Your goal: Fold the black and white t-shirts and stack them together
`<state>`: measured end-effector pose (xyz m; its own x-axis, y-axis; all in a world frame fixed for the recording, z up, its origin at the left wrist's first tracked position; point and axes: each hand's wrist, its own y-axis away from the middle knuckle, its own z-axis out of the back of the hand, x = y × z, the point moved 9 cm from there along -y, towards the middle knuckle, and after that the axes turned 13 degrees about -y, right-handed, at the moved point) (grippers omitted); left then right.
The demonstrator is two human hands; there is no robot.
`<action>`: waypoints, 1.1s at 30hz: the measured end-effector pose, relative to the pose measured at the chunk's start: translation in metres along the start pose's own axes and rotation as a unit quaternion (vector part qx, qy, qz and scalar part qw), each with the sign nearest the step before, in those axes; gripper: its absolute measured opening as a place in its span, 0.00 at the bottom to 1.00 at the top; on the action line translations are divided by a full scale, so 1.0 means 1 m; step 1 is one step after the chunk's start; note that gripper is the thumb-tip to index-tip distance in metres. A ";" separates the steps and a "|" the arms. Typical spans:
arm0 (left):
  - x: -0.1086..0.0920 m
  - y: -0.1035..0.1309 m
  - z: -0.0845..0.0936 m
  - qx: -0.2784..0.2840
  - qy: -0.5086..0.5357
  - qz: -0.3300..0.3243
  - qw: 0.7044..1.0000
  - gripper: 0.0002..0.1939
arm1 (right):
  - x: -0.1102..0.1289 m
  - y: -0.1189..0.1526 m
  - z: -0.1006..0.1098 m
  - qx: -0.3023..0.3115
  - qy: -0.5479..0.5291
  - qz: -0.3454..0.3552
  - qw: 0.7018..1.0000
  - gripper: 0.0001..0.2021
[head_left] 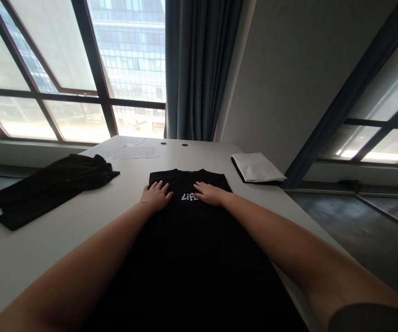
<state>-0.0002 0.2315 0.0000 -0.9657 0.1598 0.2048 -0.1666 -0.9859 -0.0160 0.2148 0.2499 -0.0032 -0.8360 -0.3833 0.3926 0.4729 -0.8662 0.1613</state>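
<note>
A black T-shirt (192, 235) with white lettering lies spread on the white table (129, 184), its neckline at the far end. My left hand (156, 196) rests flat on the upper left of the shirt, fingers spread. On the other side, my right hand (210, 192) lies palm down on the fabric and covers part of the lettering. Both hands press against the cloth without gripping it. The near part of the shirt reaches the bottom of the view, where its lower edge cannot be made out.
A black garment (53, 184) lies at the table's left. Papers (136, 152) sit at the far left, and two round holes (164, 143) show near the far edge. Folded white cloth (257, 167) lies on something black at the right edge. Behind are windows and a blue curtain (199, 69).
</note>
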 end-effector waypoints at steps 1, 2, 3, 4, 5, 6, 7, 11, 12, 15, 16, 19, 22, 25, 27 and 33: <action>0.001 -0.001 -0.003 0.006 0.004 -0.001 1.000 0.37 | 0.001 -0.013 -0.002 0.004 -0.002 -0.019 1.000 0.40; 0.001 -0.002 -0.005 0.012 0.008 -0.003 1.000 0.38 | -0.001 -0.025 -0.003 0.001 -0.004 -0.038 0.999 0.41; 0.001 -0.002 -0.007 0.015 0.010 -0.006 1.000 0.38 | -0.003 -0.036 -0.003 -0.007 -0.006 -0.055 0.998 0.41; 0.000 -0.002 -0.007 0.019 0.010 -0.008 1.000 0.39 | -0.006 -0.045 -0.003 -0.017 -0.007 -0.070 0.997 0.42; 0.000 -0.001 -0.007 0.020 0.008 -0.009 1.000 0.38 | -0.009 -0.052 -0.002 -0.025 -0.008 -0.086 0.996 0.41; -0.001 0.000 -0.006 0.019 0.004 -0.008 1.000 0.38 | -0.012 -0.059 -0.001 -0.030 -0.009 -0.098 0.995 0.41; -0.001 0.001 -0.005 0.018 -0.002 0.000 1.000 0.38 | -0.012 -0.065 0.000 -0.033 -0.010 -0.104 0.994 0.40; 0.004 0.006 -0.006 0.032 -0.011 0.070 0.997 0.41 | 0.025 -0.093 0.004 -0.026 -0.009 -0.025 0.999 0.35; 0.005 0.008 -0.008 0.035 -0.009 0.084 0.996 0.43 | 0.041 -0.101 0.002 -0.018 -0.009 0.012 1.000 0.34; 0.005 0.011 -0.012 0.032 -0.002 0.099 0.995 0.44 | 0.084 -0.123 -0.013 0.023 -0.010 0.099 0.995 0.30; 0.005 0.012 -0.013 0.033 0.000 0.101 0.994 0.45 | 0.093 -0.130 -0.018 0.034 -0.010 0.112 0.993 0.29; 0.005 0.014 -0.017 0.045 0.007 0.108 0.993 0.45 | 0.100 -0.151 -0.029 0.032 -0.004 0.111 0.993 0.31; 0.006 0.015 -0.015 0.052 0.015 0.113 0.992 0.45 | 0.089 -0.167 -0.028 0.000 0.002 0.073 0.997 0.33; 0.009 0.016 -0.013 0.062 0.018 0.124 0.990 0.46 | 0.080 -0.175 -0.025 -0.021 0.006 0.048 0.999 0.33; 0.011 0.018 -0.012 0.071 0.018 0.130 0.989 0.47 | 0.079 -0.174 -0.023 -0.031 0.009 0.046 0.998 0.33; 0.007 0.051 -0.006 0.038 0.026 0.032 0.998 0.41 | 0.094 -0.155 -0.019 -0.061 0.025 0.116 0.991 0.33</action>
<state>-0.0167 0.1827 -0.0053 -0.9833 0.0965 0.1546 -0.0902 -0.9948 0.0471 0.0575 0.3418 -0.0081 -0.7237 -0.5889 0.3598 0.6187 -0.7846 -0.0396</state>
